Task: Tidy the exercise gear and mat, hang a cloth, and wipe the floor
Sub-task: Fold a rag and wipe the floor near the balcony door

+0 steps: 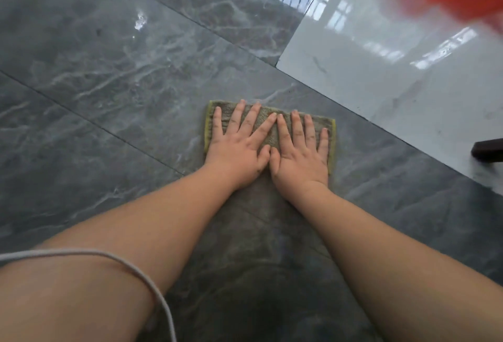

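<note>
**Wiping the floor: press flat, push straight**

A white cord (pixel 130 265) crosses the left forearm, nearest the lens. Beyond it, the left hand (pixel 239 145) and right hand (pixel 299 151) lie side by side, thumbs touching, fingers straight and spread, pressing a folded cloth (pixel 268 126) flat onto the dark floor (pixel 109 83); neither grips it. The cloth sits just past centre, near the pale tile (pixel 394 83) at 2 o'clock. Best to keep weight even through both palms, push toward 12 in overlapping lanes, and keep the cord clear.
</note>
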Demonstrator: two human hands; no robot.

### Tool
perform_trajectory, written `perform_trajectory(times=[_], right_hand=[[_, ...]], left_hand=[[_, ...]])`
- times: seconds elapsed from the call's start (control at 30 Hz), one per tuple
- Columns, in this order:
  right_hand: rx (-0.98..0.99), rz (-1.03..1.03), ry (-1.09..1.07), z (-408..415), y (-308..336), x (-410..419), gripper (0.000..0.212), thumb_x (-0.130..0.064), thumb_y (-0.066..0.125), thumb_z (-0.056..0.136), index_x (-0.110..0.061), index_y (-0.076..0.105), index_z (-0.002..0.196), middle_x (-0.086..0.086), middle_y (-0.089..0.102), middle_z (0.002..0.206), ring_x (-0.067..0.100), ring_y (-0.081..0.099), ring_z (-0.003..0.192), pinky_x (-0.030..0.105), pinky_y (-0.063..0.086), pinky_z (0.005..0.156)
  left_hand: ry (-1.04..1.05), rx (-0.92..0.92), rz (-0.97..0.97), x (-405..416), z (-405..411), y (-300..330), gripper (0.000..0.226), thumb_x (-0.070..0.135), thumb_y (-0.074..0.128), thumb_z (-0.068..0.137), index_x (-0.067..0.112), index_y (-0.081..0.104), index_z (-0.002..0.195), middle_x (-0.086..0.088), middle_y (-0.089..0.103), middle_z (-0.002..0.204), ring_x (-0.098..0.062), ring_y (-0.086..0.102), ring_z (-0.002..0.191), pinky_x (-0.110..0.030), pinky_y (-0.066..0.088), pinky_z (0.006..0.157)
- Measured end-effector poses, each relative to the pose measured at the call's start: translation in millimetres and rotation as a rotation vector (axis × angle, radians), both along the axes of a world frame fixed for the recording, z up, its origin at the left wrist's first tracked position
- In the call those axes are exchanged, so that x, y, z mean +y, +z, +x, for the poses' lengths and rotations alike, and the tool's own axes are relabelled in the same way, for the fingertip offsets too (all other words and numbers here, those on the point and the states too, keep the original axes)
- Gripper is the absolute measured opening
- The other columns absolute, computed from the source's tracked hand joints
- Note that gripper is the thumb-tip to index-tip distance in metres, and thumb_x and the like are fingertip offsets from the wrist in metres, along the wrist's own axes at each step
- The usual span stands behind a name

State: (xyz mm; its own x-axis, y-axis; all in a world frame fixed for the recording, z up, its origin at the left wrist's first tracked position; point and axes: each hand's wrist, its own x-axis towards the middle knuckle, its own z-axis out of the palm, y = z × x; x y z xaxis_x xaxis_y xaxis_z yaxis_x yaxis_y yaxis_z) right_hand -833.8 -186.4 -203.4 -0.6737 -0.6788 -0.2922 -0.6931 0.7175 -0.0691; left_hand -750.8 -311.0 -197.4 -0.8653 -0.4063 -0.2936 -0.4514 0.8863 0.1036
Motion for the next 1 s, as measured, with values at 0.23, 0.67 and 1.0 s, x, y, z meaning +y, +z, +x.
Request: perform_trajectory(times=[0.23,0.67,1.0], right_hand=[[-0.004,-0.013,-0.026,-67.4,0.6,-57.3,0.067,-0.048,0.020,0.095,-0.037,-0.003,0.156,-0.004,-0.009,0.166,0.018,-0.013,0.152,0.051,-0.012,0.120],[-0.075,0.019,-0.030,-42.2,9.0,-39.9,0.066,-0.050,0.018,0.098,-0.036,-0.009,0.156,0.000,-0.017,0.165,0.023,-0.021,0.150,0.053,-0.015,0.118],[-0.092,0.001,0.036,112.9,13.9,64.2,0.072,-0.051,0.030,0.096,-0.028,0.003,0.158,0.006,-0.003,0.167,0.029,-0.011,0.152,0.056,-0.006,0.120]], left_hand=[[0.012,0.000,0.023,-55.9,-67.4,-1.7,0.064,0.055,0.016,0.096,0.043,-0.009,0.153,0.005,-0.013,0.165,-0.023,-0.019,0.150,-0.062,-0.017,0.114],[-0.026,-0.103,0.082,-42.5,-51.8,7.0,0.063,0.051,0.016,0.099,0.040,-0.016,0.152,0.001,-0.023,0.163,-0.027,-0.026,0.148,-0.064,-0.020,0.111],[-0.048,-0.112,0.101,56.0,111.9,14.9,0.066,0.054,0.019,0.098,0.040,-0.015,0.152,0.000,-0.016,0.165,-0.029,-0.020,0.150,-0.066,-0.014,0.112]])
